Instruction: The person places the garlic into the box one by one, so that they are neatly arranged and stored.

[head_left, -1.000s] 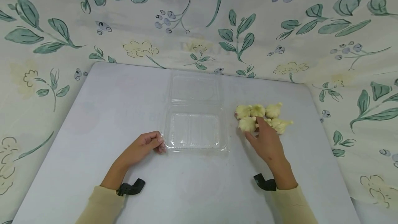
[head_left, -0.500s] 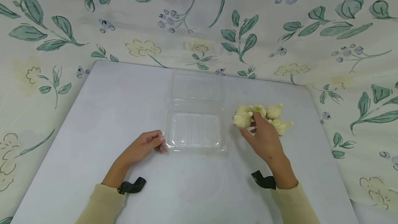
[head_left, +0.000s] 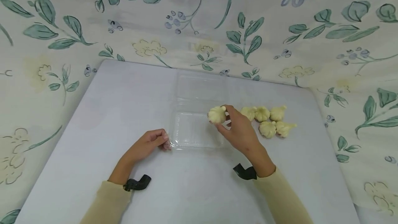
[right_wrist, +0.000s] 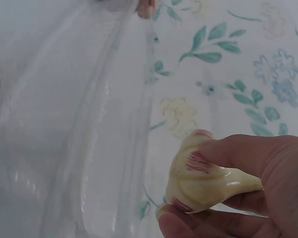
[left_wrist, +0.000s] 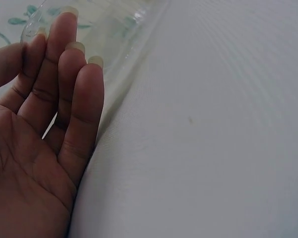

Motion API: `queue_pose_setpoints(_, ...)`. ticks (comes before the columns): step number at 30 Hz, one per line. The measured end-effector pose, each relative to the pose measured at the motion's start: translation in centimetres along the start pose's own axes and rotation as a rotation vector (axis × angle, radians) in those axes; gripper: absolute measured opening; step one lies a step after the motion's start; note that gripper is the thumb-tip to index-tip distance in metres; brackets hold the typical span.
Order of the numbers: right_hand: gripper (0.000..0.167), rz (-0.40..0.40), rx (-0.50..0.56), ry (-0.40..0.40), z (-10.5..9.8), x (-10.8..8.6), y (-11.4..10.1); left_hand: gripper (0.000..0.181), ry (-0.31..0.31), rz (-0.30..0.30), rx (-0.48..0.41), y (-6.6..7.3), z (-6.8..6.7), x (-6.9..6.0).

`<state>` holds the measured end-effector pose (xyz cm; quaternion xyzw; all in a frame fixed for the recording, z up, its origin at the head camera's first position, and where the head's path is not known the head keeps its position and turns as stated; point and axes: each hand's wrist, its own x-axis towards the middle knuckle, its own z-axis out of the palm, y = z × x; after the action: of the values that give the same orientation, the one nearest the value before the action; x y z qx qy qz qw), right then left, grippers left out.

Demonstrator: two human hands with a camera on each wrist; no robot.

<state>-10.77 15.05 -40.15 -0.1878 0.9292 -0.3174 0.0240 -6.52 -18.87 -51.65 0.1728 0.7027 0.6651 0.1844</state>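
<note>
A clear plastic clamshell container (head_left: 196, 136) lies unfolded on the white table, its lid (head_left: 202, 85) toward the back. My left hand (head_left: 150, 142) pinches the container's near left corner; in the left wrist view the left hand (left_wrist: 49, 114) has its thumb against the index finger by the clear rim. Above the right part of the container's base, my right hand (head_left: 240, 130) holds a garlic bulb (head_left: 216, 115). Seen from the right wrist, the cream garlic bulb (right_wrist: 193, 178) has reddish streaks and sits between thumb and fingers, its stem toward the palm.
Several more garlic bulbs (head_left: 267, 129) lie grouped to the right of the container, partly behind my right hand. The white table (head_left: 192, 186) ends at the back against a flowered cloth (head_left: 199, 27). Black wrist straps (head_left: 138, 182) jut inward from both wrists.
My right hand has lifted a garlic bulb from the front left of the group and carried it left over the container. The left hand stays at the corner; the head view shifts slightly.
</note>
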Motion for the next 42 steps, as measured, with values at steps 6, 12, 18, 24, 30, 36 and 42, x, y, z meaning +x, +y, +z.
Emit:
queue_pose_setpoints(6, 0.060, -0.002, -0.007, -0.047, 2.6, 1.7, -1.1, 0.024, -0.006, -0.018, 0.013, 0.1, 0.0, 0.2)
queue_pose_setpoints(12, 0.061, -0.016, -0.024, -0.096, 5.2, 3.1, -1.9, 0.023, -0.014, -0.031, 0.006, 0.4, 0.1, 0.2)
queue_pose_setpoints(18, 0.058, -0.050, -0.019, -0.105, 6.7, 3.9, -2.3, 0.022, -0.011, -0.024, 0.001, 0.5, 0.3, 0.2)
queue_pose_setpoints(24, 0.058, -0.054, -0.023, -0.111, 7.8, 4.5, -2.2, 0.023, -0.010, -0.042, 0.006, 0.6, 0.2, 0.2)
queue_pose_setpoints(30, 0.056, -0.032, -0.033, -0.131, 8.9, 4.9, -2.1, 0.023, -0.013, -0.036, 0.009, 0.4, 0.1, 0.2)
queue_pose_setpoints(36, 0.050, -0.003, -0.048, -0.137, 9.6, 5.1, -2.2, 0.023, -0.016, -0.024, 0.008, 0.3, 0.1, 0.2)
queue_pose_setpoints(42, 0.049, 0.038, -0.037, -0.141, 9.9, 5.3, -2.3, 0.023, -0.011, -0.033, 0.013, 0.3, 0.0, 0.2)
